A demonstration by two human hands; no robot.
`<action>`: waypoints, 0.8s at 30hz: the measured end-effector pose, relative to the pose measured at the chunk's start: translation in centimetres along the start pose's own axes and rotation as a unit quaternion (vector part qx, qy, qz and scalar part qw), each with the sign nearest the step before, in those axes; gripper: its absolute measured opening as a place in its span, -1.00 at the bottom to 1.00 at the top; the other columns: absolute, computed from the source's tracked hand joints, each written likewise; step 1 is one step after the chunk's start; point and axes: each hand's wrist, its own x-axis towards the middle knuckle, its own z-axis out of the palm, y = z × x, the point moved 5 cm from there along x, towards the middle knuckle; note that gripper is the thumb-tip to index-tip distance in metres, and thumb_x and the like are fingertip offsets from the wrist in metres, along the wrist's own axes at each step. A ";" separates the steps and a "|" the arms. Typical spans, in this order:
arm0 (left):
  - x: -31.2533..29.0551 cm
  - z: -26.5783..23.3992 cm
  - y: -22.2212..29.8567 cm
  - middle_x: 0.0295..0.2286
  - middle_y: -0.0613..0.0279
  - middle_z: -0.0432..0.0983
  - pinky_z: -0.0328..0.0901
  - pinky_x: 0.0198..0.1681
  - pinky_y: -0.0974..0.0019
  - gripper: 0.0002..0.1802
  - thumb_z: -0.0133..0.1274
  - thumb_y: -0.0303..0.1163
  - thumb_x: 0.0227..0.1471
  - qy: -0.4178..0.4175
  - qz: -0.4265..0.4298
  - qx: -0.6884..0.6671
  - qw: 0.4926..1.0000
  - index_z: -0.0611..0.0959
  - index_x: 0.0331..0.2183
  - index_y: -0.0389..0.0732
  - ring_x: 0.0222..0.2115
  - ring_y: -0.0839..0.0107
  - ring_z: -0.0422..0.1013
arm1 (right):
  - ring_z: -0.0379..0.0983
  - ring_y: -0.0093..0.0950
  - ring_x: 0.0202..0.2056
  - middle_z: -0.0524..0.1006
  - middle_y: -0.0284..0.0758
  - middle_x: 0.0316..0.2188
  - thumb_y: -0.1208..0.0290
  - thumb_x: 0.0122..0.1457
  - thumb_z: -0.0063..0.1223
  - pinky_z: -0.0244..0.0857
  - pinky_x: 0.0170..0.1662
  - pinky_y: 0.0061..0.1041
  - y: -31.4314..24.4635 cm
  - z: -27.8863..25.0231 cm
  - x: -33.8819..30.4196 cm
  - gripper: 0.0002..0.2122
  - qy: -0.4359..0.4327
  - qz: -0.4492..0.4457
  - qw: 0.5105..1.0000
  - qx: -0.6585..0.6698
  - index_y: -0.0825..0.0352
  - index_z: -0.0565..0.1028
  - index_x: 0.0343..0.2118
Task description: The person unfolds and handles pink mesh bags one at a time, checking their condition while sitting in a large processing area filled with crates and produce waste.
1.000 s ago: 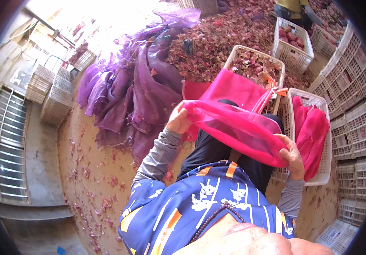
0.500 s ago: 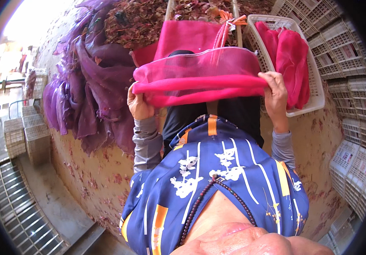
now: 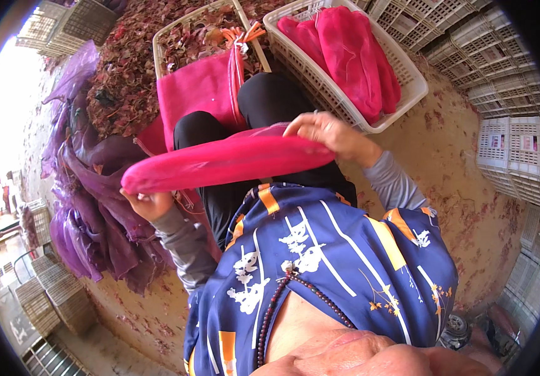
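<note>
Stretched between my two hands is a red mesh bag (image 3: 226, 161), gathered into a long roll above my lap. My left hand (image 3: 148, 202) grips its left end from below, the fingertips partly hidden by the cloth. At the right end, my right hand (image 3: 336, 135) is closed over the top edge, with a ring on one finger. Another red mesh bag (image 3: 191, 94) lies flat beyond my knees. Orange and white ties (image 3: 240, 41) are bunched at its upper right corner.
A white plastic crate (image 3: 408, 113) holding folded red mesh bags stands at the far right. Purple netting (image 3: 104, 207) is heaped on the left. Dry reddish skins (image 3: 132, 62) pile up at the back, and stacked crates (image 3: 514, 144) line the right side.
The bag's open mesh panel has been folded into a narrow roll. The bag now tilts, its left end lower. My view has turned, shifting the surroundings.
</note>
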 end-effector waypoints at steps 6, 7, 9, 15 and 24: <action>9.1 3.0 -4.9 -0.18 0.08 0.53 0.16 0.12 -0.08 -0.57 0.00 -0.03 0.10 -0.029 -0.056 -0.011 0.998 0.60 -0.22 -0.21 -0.06 0.11 0.38 | 0.49 -0.12 -0.39 0.53 -0.16 -0.49 0.22 0.00 0.21 0.36 -0.24 -0.25 -1.9 0.7 -1.4 -0.53 0.120 -0.262 0.851 -0.439 0.38 0.41 -0.07; 9.7 5.8 -7.4 -0.17 0.10 0.52 0.19 0.10 -0.04 -0.58 -0.03 -0.06 0.13 -0.024 -0.045 0.086 0.995 0.57 -0.18 -0.21 -0.07 0.13 0.39 | 0.48 -0.06 -0.35 0.53 -0.10 -0.47 0.24 -0.03 0.21 0.35 -0.22 -0.20 -1.7 0.0 -1.7 -0.53 0.124 -0.202 0.851 -0.469 0.38 0.40 -0.07; 10.7 9.2 -11.2 -0.14 0.11 0.50 0.22 0.07 0.02 -0.56 -0.10 -0.06 0.18 -0.052 -0.054 0.234 0.969 0.53 -0.11 -0.22 -0.07 0.16 0.38 | 0.48 -0.05 -0.27 0.53 0.02 -0.39 0.33 -0.05 0.16 0.33 -0.19 -0.13 -0.9 -2.0 -2.5 -0.57 0.181 -0.098 0.822 -0.531 0.37 0.41 -0.09; 12.0 10.3 -15.6 -0.10 0.11 0.44 0.29 -0.03 0.24 -0.63 -0.15 -0.26 0.24 -0.138 -0.118 0.371 0.911 0.45 -0.02 -0.29 -0.08 0.29 0.38 | 0.52 -0.12 -0.32 0.55 -0.02 -0.41 0.32 0.01 0.17 0.39 -0.26 -0.32 2.8 -14.6 -7.5 -0.59 0.505 -0.122 0.805 -0.286 0.43 0.43 -0.09; 11.2 2.7 -10.1 -0.15 0.17 0.47 0.31 -0.08 0.26 -0.72 -0.09 -0.40 0.19 -0.025 -0.103 0.383 0.918 0.48 -0.06 -0.23 -0.13 0.35 0.40 | 0.10 -0.03 0.16 0.07 -0.08 0.22 -0.04 0.04 0.11 -0.02 0.10 0.16 1.1 -17.4 -3.2 -0.31 0.500 -0.051 0.537 -0.678 0.08 0.19 0.22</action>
